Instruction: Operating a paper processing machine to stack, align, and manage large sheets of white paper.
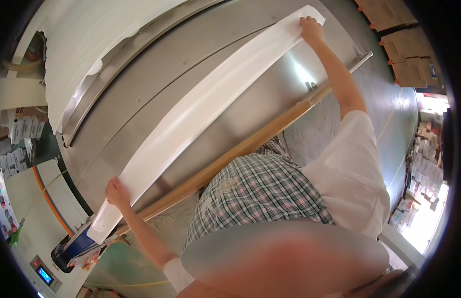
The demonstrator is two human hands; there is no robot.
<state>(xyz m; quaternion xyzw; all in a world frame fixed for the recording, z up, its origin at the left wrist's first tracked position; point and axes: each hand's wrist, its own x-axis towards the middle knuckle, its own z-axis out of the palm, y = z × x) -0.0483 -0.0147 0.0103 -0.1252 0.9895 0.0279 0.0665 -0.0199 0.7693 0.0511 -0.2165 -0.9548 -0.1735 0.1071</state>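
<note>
The long white strip (205,109) lies stretched across the steel bench (270,94), its long axis running straight from one grip to the other. The left hand (116,192) pinches the near end, fingers clenched on the strip; the right hand (311,29) clamps the far end, arm fully extended. The strip's whole length sits between the two grips (neither hand is nearer its middle). A wooden rail (240,149) edges the bench, on the person's side of the strip.

A blurred patch (285,258) hides the lower middle, perhaps the person's front
</note>
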